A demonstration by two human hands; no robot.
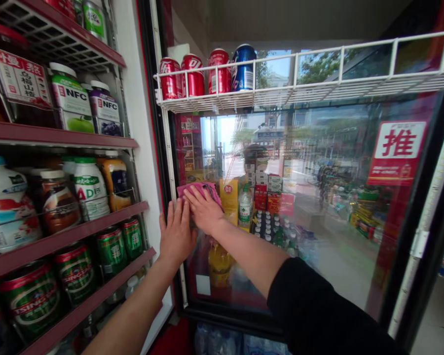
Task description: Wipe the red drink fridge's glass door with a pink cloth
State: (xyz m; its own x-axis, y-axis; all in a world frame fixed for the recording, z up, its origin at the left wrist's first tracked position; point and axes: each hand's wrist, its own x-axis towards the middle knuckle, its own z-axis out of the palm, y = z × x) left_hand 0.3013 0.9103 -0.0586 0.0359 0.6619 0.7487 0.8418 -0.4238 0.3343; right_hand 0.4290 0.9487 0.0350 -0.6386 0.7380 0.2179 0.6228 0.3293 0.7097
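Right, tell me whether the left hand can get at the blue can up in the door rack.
Probably yes. The left hand lies flat and empty on the door glass, and the blue can stands in the open-topped wire rack above it, with nothing between.

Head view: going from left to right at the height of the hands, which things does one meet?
large white bottle → green-capped AD bottle → left hand → right hand → water bottle seen through the glass → red sign
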